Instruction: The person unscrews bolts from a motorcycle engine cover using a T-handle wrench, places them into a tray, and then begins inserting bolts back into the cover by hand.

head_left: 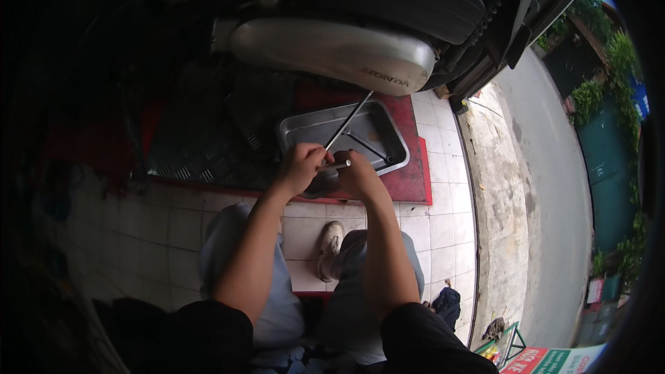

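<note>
A T-handle wrench (348,121) slants up and away from my hands, its long shaft ending at the lower edge of a motorbike's long silver side cover (332,52). Whether its tip sits on a bolt is hidden. My left hand (301,168) is closed around the crossbar, thumb and fingers near where the shaft meets it. The other end of the crossbar lies across my right hand (358,176), whose curled fingers are partly hidden behind it. Beyond the hands, a metal tray (398,142) holds a dark wrench-like tool (369,145).
Under the tray is a red platform (415,183) with dark ridged metal plates (187,159). White floor tiles (443,218) surround it. My shoe (330,249) stands below my hands. To the right run a kerb and a road (554,187). Dark cloth (447,307) lies near my right elbow.
</note>
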`<act>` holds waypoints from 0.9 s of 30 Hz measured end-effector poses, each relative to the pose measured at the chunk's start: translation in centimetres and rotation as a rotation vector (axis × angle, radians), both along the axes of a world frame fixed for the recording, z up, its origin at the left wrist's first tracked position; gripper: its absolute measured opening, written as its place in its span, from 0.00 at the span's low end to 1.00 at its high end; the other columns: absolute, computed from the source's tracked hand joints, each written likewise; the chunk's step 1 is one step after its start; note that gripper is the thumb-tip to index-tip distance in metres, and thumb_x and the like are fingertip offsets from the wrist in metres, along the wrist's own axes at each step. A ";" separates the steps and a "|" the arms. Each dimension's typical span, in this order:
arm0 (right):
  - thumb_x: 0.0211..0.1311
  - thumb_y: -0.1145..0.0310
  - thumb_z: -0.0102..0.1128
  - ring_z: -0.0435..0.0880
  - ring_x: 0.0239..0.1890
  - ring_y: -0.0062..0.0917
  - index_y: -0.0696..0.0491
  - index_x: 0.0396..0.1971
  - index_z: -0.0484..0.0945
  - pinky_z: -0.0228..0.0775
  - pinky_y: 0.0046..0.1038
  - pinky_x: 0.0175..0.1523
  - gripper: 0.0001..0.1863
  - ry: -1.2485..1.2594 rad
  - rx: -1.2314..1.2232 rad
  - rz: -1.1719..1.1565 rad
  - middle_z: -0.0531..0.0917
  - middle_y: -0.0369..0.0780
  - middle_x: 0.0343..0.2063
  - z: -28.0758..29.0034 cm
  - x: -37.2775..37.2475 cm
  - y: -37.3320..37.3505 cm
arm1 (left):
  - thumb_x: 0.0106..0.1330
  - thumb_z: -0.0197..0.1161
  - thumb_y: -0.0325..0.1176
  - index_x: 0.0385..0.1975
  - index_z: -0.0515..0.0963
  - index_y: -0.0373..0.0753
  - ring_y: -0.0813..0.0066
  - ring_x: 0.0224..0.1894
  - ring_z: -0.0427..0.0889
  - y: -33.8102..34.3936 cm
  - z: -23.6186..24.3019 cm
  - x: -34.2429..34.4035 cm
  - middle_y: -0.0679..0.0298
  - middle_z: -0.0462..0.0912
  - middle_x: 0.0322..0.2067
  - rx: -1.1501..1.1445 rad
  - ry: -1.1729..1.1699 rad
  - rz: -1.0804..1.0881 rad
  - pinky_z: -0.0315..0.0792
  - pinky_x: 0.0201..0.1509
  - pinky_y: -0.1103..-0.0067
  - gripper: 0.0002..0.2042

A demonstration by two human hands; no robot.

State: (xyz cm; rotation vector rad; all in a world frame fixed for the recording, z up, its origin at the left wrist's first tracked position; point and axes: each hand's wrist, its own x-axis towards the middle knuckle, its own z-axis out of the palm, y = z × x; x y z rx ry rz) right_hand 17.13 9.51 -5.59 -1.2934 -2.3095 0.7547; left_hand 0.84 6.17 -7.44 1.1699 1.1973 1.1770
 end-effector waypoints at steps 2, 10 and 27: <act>0.57 0.75 0.55 0.84 0.36 0.45 0.60 0.36 0.83 0.73 0.35 0.42 0.10 -0.004 0.033 -0.041 0.83 0.53 0.29 1.2 2.4 1.0 | 0.68 0.50 0.37 0.29 0.80 0.35 0.88 0.18 0.60 0.0 0.2 -0.2 0.76 0.65 0.15 -0.024 -0.022 -0.001 0.55 0.23 0.85 0.15; 0.61 0.75 0.61 0.83 0.30 0.24 0.56 0.36 0.83 0.73 0.25 0.36 0.06 0.348 0.259 -0.346 0.84 0.41 0.28 15.6 0.6 -3.5 | 0.66 0.50 0.38 0.29 0.80 0.33 0.87 0.17 0.62 0.0 0.9 -2.0 0.75 0.65 0.14 -0.046 0.008 0.002 0.54 0.21 0.83 0.15; 0.57 0.72 0.64 0.85 0.30 0.32 0.53 0.34 0.85 0.74 0.28 0.38 0.06 0.240 0.997 -0.402 0.85 0.40 0.30 16.7 -5.9 5.8 | 0.66 0.50 0.38 0.30 0.82 0.34 0.77 0.17 0.72 0.0 0.6 -2.6 0.65 0.72 0.13 -0.046 0.007 0.041 0.65 0.24 0.76 0.16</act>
